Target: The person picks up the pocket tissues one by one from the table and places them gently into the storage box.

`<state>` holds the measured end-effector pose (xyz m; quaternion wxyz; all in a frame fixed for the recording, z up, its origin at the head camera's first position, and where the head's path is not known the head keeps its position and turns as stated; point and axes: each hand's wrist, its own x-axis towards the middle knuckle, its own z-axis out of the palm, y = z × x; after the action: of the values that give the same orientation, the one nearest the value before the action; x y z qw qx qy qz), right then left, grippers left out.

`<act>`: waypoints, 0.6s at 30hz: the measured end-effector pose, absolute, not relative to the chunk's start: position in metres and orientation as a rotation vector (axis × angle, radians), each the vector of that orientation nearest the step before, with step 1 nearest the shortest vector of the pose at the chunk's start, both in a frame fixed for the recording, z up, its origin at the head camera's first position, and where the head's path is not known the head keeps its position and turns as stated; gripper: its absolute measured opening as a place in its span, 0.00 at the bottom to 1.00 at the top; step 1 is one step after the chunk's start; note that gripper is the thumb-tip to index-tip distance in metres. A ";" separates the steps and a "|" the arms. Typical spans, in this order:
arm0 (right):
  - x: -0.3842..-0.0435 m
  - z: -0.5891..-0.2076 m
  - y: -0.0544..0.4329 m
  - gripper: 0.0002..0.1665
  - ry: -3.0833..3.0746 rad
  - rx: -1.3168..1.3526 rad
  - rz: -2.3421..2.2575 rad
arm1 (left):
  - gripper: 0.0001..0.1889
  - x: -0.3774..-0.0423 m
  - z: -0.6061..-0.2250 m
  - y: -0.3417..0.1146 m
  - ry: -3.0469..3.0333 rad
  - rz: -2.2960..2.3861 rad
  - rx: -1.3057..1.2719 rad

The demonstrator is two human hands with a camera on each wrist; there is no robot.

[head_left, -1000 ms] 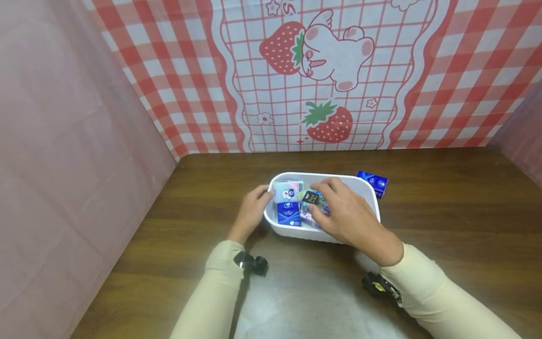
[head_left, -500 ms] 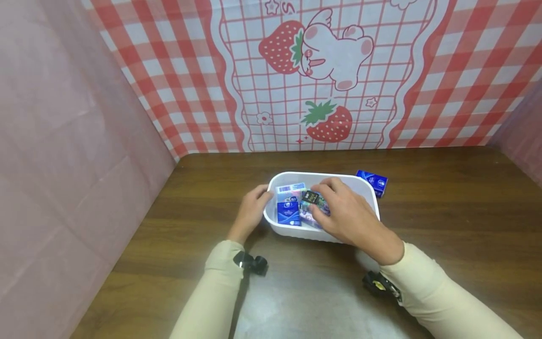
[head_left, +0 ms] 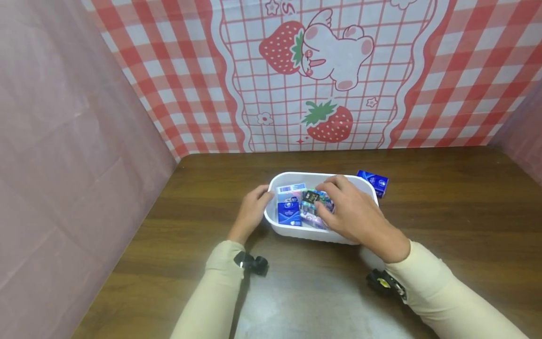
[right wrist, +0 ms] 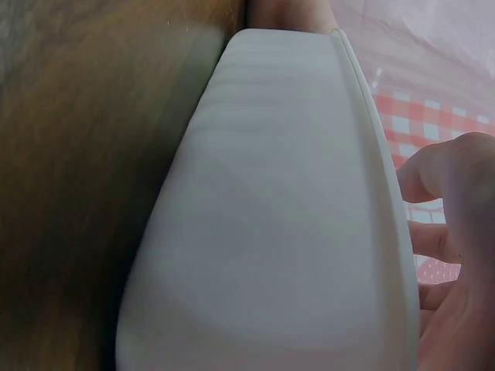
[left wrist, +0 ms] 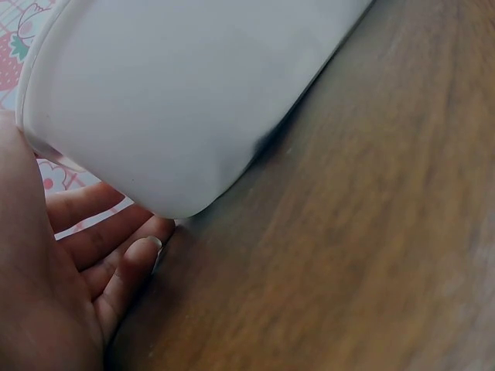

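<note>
A white plastic bin (head_left: 326, 236) stands on the table with several small tissue packs in it. On its left side lie a dark blue pack (head_left: 289, 214) and a light blue and pink pack (head_left: 291, 190). Right of these is a patterned pack with a black label (head_left: 311, 197), above a lilac pack (head_left: 312, 220). My left hand (head_left: 253, 207) holds the bin's left end, thumb at the rim and fingers along the outer wall. My right hand (head_left: 357, 216) reaches over the front rim, its loosely bent fingers spread at the patterned pack. Its fingertips are partly hidden.
Another dark blue tissue pack (head_left: 373, 183) lies on the wooden table (head_left: 444, 212) behind the bin's right corner. A red checked cloth with strawberries (head_left: 326, 75) hangs behind the table. A pink cloth (head_left: 76, 141) covers the left side.
The light blue pack has tipped, so its barcode side now shows. My right hand has shifted slightly right, uncovering more of the patterned pack. The left hand stays at the bin.
</note>
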<state>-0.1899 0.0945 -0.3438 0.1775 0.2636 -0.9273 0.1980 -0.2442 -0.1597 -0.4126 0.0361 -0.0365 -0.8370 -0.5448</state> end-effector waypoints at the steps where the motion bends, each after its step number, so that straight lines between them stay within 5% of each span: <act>1: -0.191 -0.343 0.096 0.23 -2.622 0.742 0.556 | 0.21 -0.244 -0.412 -0.159 -2.574 -1.673 -0.110; 18: -0.198 -0.344 0.110 0.22 -2.589 0.717 0.545 | 0.21 -0.245 -0.415 -0.160 -2.566 -1.678 -0.114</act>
<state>-0.1977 0.1100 -0.3439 0.1989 0.2563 -0.9256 0.1950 -0.2453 -0.1596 -0.4150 0.0370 -0.0373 -0.8358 -0.5465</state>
